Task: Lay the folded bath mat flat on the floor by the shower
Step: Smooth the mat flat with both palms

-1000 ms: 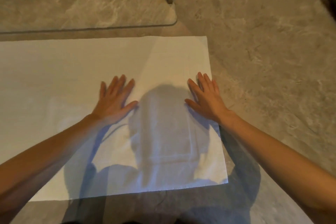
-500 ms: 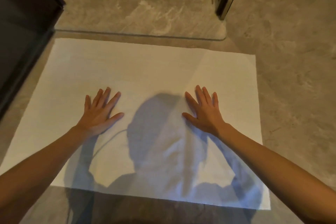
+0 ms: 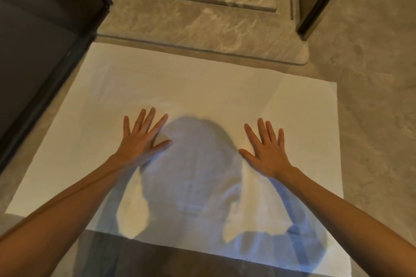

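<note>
The bath mat lies fully unfolded on the floor. Its far edge runs just beside the raised shower sill, where the floor ends. Its far left corner sits close to the foot of a dark panel. This position suits the task: a person stepping over the sill lands on the mat.

The left hand and the right hand both rest palm down on the middle of the mat. The fingers are straight and spread, and neither hand grasps anything. The hands are well apart, one on each side of the person's shadow. Judged from this pose, flat palms press the fabric to the floor and smooth it without lifting an edge, which a pinch would do. No raised fold or curled corner is visible, although the shadow hides detail on the near part. The task appears almost complete; only the release remains.

Compared with half a second earlier:
- Both hands keep the same places on the mat, still flat and spread.
- The mat outline and its gap to the sill are unchanged.
- The view has swung left, so the mat, the dark panel and the door frame at the far right all sit further right in the picture.

One second earlier, the panel was out of view.
</note>
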### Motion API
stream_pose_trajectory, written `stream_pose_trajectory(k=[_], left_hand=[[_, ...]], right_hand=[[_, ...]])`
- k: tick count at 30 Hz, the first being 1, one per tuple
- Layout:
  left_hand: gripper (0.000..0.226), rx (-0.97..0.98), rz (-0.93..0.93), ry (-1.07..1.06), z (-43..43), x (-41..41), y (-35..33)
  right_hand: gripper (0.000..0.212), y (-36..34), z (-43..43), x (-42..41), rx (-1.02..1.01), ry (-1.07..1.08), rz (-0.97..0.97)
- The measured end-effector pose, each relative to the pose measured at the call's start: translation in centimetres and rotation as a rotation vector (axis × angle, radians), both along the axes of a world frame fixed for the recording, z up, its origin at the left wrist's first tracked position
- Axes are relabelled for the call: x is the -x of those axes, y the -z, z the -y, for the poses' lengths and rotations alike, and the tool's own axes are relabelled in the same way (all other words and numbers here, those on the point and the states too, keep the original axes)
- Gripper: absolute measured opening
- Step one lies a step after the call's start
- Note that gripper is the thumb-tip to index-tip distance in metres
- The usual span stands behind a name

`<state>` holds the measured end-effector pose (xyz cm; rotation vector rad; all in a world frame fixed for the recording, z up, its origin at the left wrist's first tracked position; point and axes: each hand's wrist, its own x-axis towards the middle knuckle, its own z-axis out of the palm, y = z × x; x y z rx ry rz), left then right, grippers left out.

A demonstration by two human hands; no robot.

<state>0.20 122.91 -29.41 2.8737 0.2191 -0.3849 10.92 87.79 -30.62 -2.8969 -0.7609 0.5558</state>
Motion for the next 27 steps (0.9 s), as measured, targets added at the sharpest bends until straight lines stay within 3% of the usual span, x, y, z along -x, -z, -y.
stream_pose_trajectory(k=[27], left_hand=[[0.080, -0.015, -0.002, -0.026, 0.10, 0.63, 0.90]], right_hand=[[0.074, 0.00, 0.40, -0.06, -0.022, -0.013, 0.010]])
